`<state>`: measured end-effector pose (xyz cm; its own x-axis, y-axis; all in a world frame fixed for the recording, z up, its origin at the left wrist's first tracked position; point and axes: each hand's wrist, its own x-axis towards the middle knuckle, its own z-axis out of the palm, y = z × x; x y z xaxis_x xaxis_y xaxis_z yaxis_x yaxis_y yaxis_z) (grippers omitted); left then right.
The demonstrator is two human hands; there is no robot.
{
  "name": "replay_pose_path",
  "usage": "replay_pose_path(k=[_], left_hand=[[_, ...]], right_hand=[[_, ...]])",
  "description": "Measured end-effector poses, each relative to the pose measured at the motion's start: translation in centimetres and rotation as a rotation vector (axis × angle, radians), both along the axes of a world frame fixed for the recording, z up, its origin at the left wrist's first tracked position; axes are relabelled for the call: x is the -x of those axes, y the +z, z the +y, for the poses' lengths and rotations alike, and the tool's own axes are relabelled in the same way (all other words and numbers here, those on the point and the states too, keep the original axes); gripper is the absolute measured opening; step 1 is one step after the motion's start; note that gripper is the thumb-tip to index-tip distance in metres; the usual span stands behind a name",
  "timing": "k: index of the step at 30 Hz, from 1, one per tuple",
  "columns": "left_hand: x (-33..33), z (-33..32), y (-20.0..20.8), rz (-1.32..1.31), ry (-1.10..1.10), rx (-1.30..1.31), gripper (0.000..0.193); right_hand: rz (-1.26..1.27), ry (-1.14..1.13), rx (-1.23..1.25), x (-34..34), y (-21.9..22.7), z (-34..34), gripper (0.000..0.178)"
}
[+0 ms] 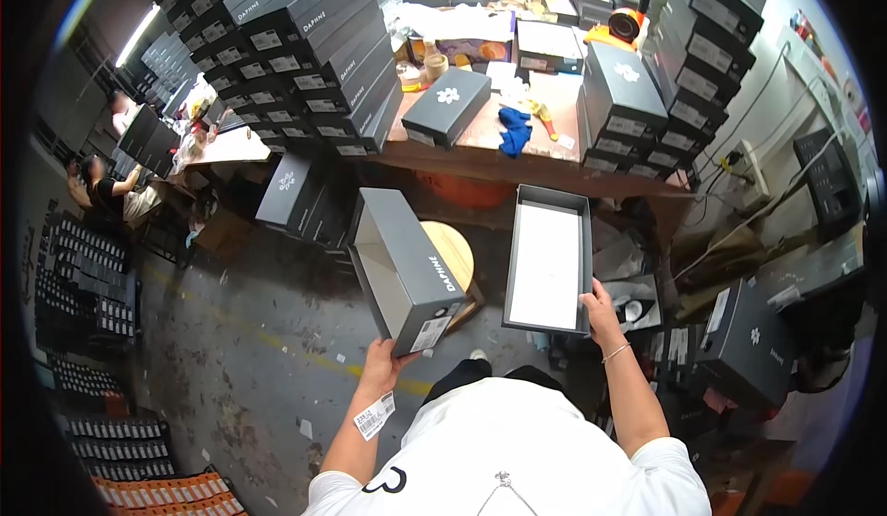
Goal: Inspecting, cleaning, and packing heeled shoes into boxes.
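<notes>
grey box [407, 255] gripped at its near end by left hand [377, 368] / shallow tray [551, 262] pinched at the edge by right hand [603, 311] / both held short of the counter [554, 150] / probably light, stiffish, kinda dentable card, best grabbed by rims

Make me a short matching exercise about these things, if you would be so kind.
1. open deep dark-grey box
2. white-lined tray
3. round stool
4. crumpled blue cloth

A. lying on the workbench
B. held by the right hand
C. held by the left hand
D. pale wood, partly hidden

Pairs: 1-C; 2-B; 3-D; 4-A
</notes>
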<state>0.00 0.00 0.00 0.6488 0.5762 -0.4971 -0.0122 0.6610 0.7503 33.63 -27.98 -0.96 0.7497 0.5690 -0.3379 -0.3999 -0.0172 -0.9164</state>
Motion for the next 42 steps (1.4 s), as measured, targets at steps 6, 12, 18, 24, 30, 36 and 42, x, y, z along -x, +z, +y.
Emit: replay_pose_path(k=[6, 12, 18, 24, 30, 36, 42], left_hand=[[-7.5, 4.4, 2.8, 0.064, -0.060, -0.159, 0.029], [-15.8, 9.6, 0.0, 0.073, -0.084, -0.355, 0.029], [-25.4, 12.9, 0.4, 0.051, -0.073, -0.326, 0.030], [-33.3, 14.2, 3.4, 0.208, -0.094, -0.542, 0.027], [-38.8, 16.4, 6.4, 0.471, -0.248, -0.815, 0.027], [-44.0, 19.1, 9.7, 0.390, -0.520, -0.372, 0.034], [-48.9, 24.1, 12.7, 0.285, -0.591, -0.566, 0.059]], right_hand=[[-0.209, -0.072, 0.066, -7.5, 2.1, 6.3, 0.055], [-0.363, -0.157, 0.086, -18.3, 0.9, 14.3, 0.053], [-0.353, -0.131, 0.209, -30.4, -1.9, 22.8, 0.056], [-0.805, -0.142, 0.490, -37.4, -3.5, 27.2, 0.069], [-0.636, 0.546, -0.201, -30.4, 8.2, 25.5, 0.090], [-1.015, 0.484, -0.006, -30.2, 10.7, 26.7, 0.084], [-0.980, 0.293, 0.124, -34.1, 12.3, 32.1, 0.065]])
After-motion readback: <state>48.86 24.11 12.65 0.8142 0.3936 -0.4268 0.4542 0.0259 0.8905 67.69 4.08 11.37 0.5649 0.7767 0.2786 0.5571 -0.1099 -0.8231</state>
